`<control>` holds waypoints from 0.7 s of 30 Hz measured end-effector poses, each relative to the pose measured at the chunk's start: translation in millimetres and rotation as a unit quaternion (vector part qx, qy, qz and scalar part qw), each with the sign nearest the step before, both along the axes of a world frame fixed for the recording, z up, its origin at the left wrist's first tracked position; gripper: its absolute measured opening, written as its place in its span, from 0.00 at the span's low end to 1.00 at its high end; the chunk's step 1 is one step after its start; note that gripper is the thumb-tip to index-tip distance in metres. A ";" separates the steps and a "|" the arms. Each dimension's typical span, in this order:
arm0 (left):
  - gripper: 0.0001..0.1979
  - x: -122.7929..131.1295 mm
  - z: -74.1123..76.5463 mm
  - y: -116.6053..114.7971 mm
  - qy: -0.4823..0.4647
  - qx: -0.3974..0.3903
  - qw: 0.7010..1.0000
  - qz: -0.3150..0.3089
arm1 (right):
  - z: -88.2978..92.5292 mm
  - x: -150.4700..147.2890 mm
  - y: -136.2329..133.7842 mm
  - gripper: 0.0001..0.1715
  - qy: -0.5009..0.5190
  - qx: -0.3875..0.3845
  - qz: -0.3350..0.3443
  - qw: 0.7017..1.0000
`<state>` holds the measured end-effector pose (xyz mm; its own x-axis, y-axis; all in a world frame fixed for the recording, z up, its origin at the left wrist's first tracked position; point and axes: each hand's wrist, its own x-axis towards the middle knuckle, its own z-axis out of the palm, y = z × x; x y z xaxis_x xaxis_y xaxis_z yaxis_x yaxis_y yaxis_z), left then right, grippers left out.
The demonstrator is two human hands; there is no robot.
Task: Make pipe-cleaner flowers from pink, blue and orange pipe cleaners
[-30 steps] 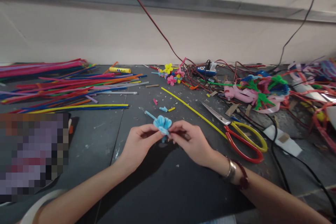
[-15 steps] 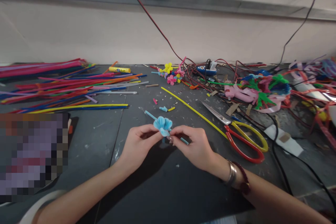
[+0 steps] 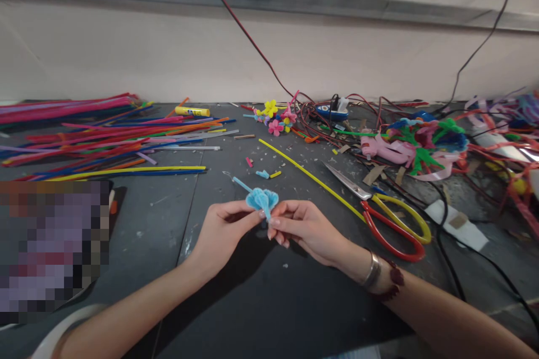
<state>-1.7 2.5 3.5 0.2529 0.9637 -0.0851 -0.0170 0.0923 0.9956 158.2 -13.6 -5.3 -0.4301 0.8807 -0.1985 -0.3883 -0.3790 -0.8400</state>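
Between my hands is a light blue pipe-cleaner flower (image 3: 261,202), its petals fanned upward. A thin blue stem (image 3: 238,184) runs from it to the upper left and ends in a bare wire tip. My left hand (image 3: 225,230) pinches the flower's base from the left. My right hand (image 3: 303,230) holds it from the right, fingertips against the base, so the lower end is hidden. Just beyond the flower lie a small blue pipe-cleaner piece (image 3: 262,174) and a short yellow piece (image 3: 275,174).
On the dark workbench (image 3: 147,219) lie a loose yellow pipe cleaner (image 3: 311,179) and red-and-yellow-handled scissors (image 3: 379,224) to the right. Several colored pipe cleaners (image 3: 109,137) spread left. Tangled wires (image 3: 332,123) and pipe-cleaner crafts (image 3: 416,143) crowd the back right.
The blue end that stuck out past my right fingers no longer shows. My right hand has turned, bringing its fingers closer around the flower's base, and the petals look more spread.
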 end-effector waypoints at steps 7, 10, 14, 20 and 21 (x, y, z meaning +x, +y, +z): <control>0.06 -2.3 -7.4 1.4 -0.024 -0.007 0.999 -0.024 | -0.5 0.6 1.4 0.05 0.002 0.012 -0.002 1.000; 0.06 -2.9 -11.0 1.7 -0.049 -0.018 0.998 -0.033 | -2.2 0.3 1.0 0.07 -0.007 0.038 -0.030 0.999; 0.07 -3.5 -12.1 1.4 -0.062 -0.030 0.997 -0.045 | -4.7 -0.6 -0.2 0.12 -0.007 0.080 -0.060 0.995; 0.08 -2.0 -6.0 0.6 -0.098 -0.043 0.993 -0.050 | -5.1 -1.4 -0.7 0.13 0.010 0.077 -0.075 0.994; 0.08 -1.8 -5.6 0.5 -0.099 -0.047 0.993 -0.052 | -5.2 -1.3 -0.8 0.12 0.012 0.072 -0.076 0.994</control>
<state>-3.5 3.0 -2.0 0.3714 0.9217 -0.1119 -0.1971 0.1960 0.9606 156.9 -14.4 -10.5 -0.2936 0.9543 -0.0566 -0.4531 -0.1910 -0.8708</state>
